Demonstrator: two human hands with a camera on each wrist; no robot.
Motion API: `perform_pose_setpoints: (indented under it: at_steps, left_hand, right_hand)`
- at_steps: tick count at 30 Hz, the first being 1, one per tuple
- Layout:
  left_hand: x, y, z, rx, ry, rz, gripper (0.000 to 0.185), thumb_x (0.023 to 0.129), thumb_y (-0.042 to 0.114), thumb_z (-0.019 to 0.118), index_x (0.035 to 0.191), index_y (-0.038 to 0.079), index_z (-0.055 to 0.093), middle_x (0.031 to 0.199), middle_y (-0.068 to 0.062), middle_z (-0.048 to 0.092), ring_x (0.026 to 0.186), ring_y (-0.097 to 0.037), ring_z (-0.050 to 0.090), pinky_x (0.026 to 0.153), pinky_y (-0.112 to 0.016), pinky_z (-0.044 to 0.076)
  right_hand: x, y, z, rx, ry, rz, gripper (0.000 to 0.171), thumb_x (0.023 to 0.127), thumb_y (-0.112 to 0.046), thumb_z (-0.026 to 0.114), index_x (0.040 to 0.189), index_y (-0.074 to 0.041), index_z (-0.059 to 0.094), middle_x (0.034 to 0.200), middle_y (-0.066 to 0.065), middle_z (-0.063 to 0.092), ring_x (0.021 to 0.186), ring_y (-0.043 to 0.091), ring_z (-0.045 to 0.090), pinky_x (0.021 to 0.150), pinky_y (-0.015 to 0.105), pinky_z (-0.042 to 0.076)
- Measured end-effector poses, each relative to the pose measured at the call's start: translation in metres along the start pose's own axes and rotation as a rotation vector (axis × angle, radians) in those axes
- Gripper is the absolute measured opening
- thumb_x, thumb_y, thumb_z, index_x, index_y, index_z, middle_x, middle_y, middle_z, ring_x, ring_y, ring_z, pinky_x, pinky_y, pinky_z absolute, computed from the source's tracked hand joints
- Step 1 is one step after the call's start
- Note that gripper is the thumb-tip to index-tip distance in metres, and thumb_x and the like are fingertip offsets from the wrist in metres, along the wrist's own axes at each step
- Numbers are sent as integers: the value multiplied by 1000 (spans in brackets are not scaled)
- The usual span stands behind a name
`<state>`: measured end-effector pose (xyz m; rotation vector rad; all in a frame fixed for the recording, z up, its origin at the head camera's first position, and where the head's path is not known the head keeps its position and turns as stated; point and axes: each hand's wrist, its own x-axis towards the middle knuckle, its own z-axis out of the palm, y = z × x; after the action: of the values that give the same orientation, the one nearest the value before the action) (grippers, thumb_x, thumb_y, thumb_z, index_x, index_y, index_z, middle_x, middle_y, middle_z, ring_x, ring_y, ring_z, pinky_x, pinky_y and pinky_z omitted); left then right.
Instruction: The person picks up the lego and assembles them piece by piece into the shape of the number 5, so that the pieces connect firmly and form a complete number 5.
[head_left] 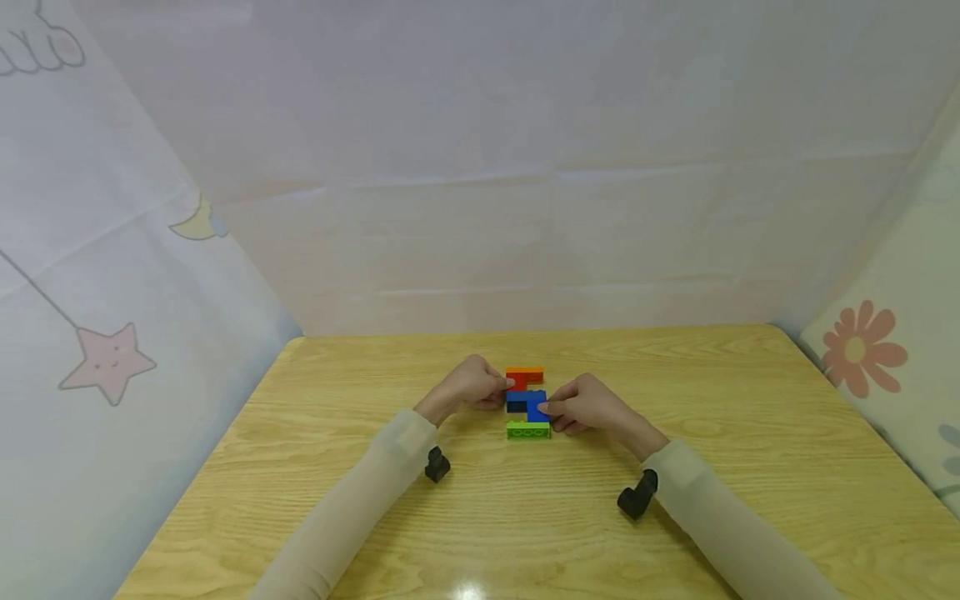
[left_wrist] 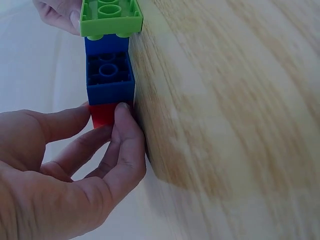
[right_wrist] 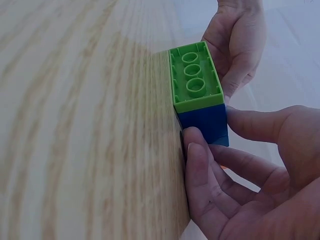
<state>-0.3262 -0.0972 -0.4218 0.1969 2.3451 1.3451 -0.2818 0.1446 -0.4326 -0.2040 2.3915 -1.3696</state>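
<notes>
Joined toy building bricks lie on their side on the wooden table: orange (head_left: 534, 370) at the far end, then red (head_left: 519, 383), two blue, and light green (head_left: 528, 431) nearest the person. My left hand (head_left: 474, 383) pinches the red brick (left_wrist: 102, 116) between thumb and fingers. On the other side, my right hand (head_left: 588, 406) holds the nearer blue brick (right_wrist: 204, 121), its thumb on one face and fingertips at the opposite one. Hollow undersides of the green brick (right_wrist: 207, 82) and the farther blue brick (left_wrist: 111, 93) face the person. Fingers partly cover the red one.
The light wooden table (head_left: 480, 533) reaches back to a pale cloth wall (head_left: 555, 208). Printed cloth with a star (head_left: 108, 364) hangs at the left, and one with a flower (head_left: 862, 348) at the right. Black wrist cameras (head_left: 437, 465) sit at both cuffs.
</notes>
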Motion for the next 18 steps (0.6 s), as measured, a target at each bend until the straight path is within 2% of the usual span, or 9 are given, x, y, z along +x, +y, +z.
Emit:
perform_pose_setpoints:
  at_steps: [6,10,12,14,16,18]
  left_hand:
    - [0,-5,-2,-8,0,3,35,103,21,69,77,-3,75,75,-4,64,67,-15,59,76,-30,65]
    - [-3,-10,-11,14,-32,34,32,105,26,66,102,-2,81,100,-9,77,83,-17,72,84,-35,66]
    - [-6,-12,-18,41,-33,57,31,106,26,65,113,0,80,116,-13,78,90,-19,75,87,-36,65]
    - [-10,-13,-27,84,-18,89,32,107,26,63,119,0,78,119,-20,76,86,-18,73,84,-35,64]
    - [-13,-14,-35,153,28,123,33,107,26,62,119,0,78,121,-19,76,76,-17,67,75,-33,61]
    - [-18,-15,-43,224,84,142,34,108,30,61,118,2,77,120,-18,76,74,-18,65,71,-32,58]
  right_hand:
    - [1,2,0,0,-7,-7,32,100,-28,74,116,-2,80,101,9,81,80,16,76,75,34,66]
    - [-1,2,-6,3,6,-13,34,100,-32,73,116,-3,79,103,10,80,84,17,76,78,34,65]
    - [-2,2,-10,-4,30,-11,36,101,-34,72,118,-2,78,105,11,79,87,19,75,80,34,65]
    - [-3,2,-17,-28,50,-17,44,102,-40,69,123,-1,75,109,13,78,93,21,74,84,35,65]
    - [-5,1,-22,-54,80,-12,55,102,-49,67,128,-1,71,114,14,76,99,23,73,87,36,64]
    - [-7,0,-28,-91,104,-13,68,100,-60,65,135,-2,66,123,15,73,105,25,71,89,39,62]
